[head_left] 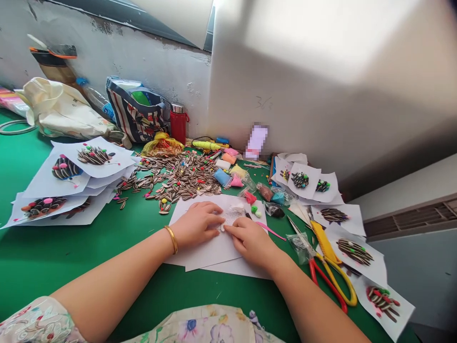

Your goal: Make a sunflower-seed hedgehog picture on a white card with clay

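Note:
My left hand [200,221] lies palm down on a stack of white paper sheets [200,259], its fingers stretched and slightly apart. Opposite it, my right hand [254,240] has its index fingertip against a small piece of white clay [223,227], with the other fingers curled under. Fingertips of both hands nearly meet there. Just beyond, a crumpled clear wrapper with white stuff [235,209] rests on the sheet. Small green clay balls [255,211] and a pink plastic tool [272,231] are to the right of it. A dark object [248,216] is partly hidden behind my right hand.
Striped sunflower seeds [189,174] spread behind the paper. Bagged coloured clay [223,177] lies to their right. Seed-covered pictures are stacked on the left [71,190] and lined up at right [353,250]. Scissors [332,271] and a yellow cutter [325,243] sit near my right forearm.

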`<action>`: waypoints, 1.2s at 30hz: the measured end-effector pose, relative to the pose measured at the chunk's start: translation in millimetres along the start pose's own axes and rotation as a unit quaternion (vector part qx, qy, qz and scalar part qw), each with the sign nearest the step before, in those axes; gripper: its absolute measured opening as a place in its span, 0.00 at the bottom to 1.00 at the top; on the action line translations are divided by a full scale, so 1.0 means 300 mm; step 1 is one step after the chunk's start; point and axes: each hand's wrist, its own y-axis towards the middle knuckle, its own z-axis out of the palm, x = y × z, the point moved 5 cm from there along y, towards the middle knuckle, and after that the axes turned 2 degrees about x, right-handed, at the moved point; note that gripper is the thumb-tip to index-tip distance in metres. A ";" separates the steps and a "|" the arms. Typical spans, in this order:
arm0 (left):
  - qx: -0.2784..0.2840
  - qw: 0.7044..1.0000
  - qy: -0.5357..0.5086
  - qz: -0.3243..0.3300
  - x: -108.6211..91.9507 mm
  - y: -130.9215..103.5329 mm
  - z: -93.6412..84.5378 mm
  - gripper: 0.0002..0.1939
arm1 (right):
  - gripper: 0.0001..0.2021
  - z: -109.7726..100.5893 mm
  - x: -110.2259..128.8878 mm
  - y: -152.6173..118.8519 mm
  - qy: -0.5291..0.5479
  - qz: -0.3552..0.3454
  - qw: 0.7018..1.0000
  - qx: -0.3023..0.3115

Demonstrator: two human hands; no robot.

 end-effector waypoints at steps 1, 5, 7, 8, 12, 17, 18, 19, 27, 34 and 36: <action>0.000 1.000 0.001 0.000 0.000 0.001 0.000 0.16 | 0.18 0.002 0.002 0.000 -0.008 -0.003 1.000 0.001; -0.001 1.000 0.005 -0.001 0.001 0.006 -0.003 0.16 | 0.18 -0.001 -0.008 -0.004 0.007 -0.008 1.000 -0.010; 0.001 1.000 0.006 -0.002 0.001 0.007 -0.004 0.17 | 0.18 -0.010 -0.023 -0.006 0.036 0.004 0.999 -0.027; 0.002 1.000 0.006 -0.003 0.000 0.008 -0.005 0.17 | 0.19 -0.015 -0.030 -0.007 0.047 0.011 0.998 -0.035; 0.004 1.000 0.009 -0.004 -0.002 0.007 -0.005 0.17 | 0.18 -0.017 -0.030 -0.005 0.043 0.004 0.998 -0.038; 0.001 1.000 0.011 -0.001 -0.002 0.005 -0.003 0.16 | 0.16 -0.006 -0.010 -0.002 0.008 -0.013 0.999 -0.028; 0.000 1.000 0.011 -0.001 -0.001 0.005 -0.003 0.16 | 0.16 -0.005 -0.010 -0.003 0.008 -0.013 0.999 -0.029; -0.001 1.000 0.011 -0.001 -0.001 0.005 -0.003 0.16 | 0.16 -0.005 -0.010 -0.003 0.010 -0.013 0.999 -0.030; -0.008 1.000 0.003 -0.005 0.001 0.004 -0.009 0.17 | 0.18 0.008 0.004 0.007 -0.021 -0.010 1.000 -0.020; -0.017 1.000 0.003 0.000 0.007 0.007 -0.005 0.17 | 0.19 0.012 0.005 0.009 -0.018 0.003 1.000 -0.015; -0.017 1.000 0.001 0.001 0.007 0.008 -0.005 0.17 | 0.20 0.013 -0.004 0.008 0.002 0.012 1.000 -0.028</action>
